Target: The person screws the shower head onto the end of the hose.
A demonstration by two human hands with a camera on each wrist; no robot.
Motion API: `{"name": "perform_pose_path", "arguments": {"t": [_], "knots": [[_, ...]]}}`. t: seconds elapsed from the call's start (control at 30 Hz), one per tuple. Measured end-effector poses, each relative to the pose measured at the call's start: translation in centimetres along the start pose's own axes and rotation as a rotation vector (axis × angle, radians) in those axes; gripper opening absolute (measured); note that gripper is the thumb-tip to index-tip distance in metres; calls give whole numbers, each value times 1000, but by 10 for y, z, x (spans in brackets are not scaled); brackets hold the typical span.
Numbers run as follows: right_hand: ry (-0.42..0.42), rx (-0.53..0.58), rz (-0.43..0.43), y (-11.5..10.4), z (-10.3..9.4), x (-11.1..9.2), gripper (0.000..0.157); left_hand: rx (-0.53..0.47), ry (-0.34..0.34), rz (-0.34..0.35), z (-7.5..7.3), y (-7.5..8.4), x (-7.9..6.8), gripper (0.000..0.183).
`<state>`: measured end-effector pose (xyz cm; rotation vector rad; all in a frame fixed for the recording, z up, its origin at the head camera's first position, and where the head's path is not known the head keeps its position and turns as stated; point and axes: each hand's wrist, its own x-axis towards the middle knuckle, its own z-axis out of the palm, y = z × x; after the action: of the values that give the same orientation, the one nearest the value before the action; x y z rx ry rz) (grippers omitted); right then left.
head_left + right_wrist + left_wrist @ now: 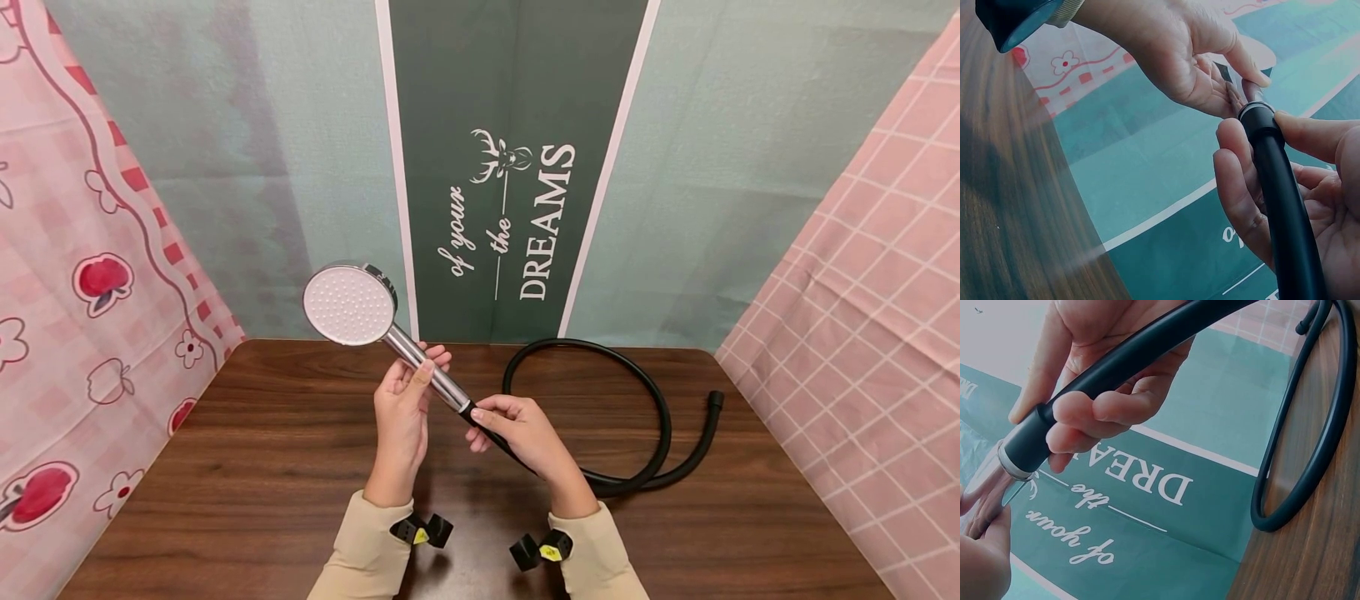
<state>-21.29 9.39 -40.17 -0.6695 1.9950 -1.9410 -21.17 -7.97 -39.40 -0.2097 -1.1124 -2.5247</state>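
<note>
A handheld shower head (349,303) with a round white spray face and a chrome handle (451,388) is held up over the table, tilted to the upper left. My left hand (402,410) grips the handle, thumb lying along its front. At the handle's lower end, my right hand (528,433) pinches the black collar (1027,447) of the hose between thumb and fingers. This collar meets the chrome handle at a silver ring, seen in both wrist views. From there the black hose (1285,212) runs back past the right palm.
The rest of the hose (664,417) loops over the right side of the brown wooden table (247,467), its loose end (716,401) pointing away. A green cloth (322,167) hangs behind the table, with pink patterned cloths (847,292) at both sides.
</note>
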Motion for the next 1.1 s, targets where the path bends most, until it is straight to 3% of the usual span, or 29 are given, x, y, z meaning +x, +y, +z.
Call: {"name": "perform_pose_path", "arguments": {"t": [0.4,0.67,0.83,1.1], "knots": [[19,-12,30,-6,3,1,33,2,-6,-1,-1,2,2,31],[27,-106,45,-3,2,1,35,3,5,-16,-1,3,1,20],[38,-76,50,-4,4,2,33,1,10,-17,-1,3,1,25],[58,-9,34,-3,6,2,31,6,10,-12,0,3,0,18]]}}
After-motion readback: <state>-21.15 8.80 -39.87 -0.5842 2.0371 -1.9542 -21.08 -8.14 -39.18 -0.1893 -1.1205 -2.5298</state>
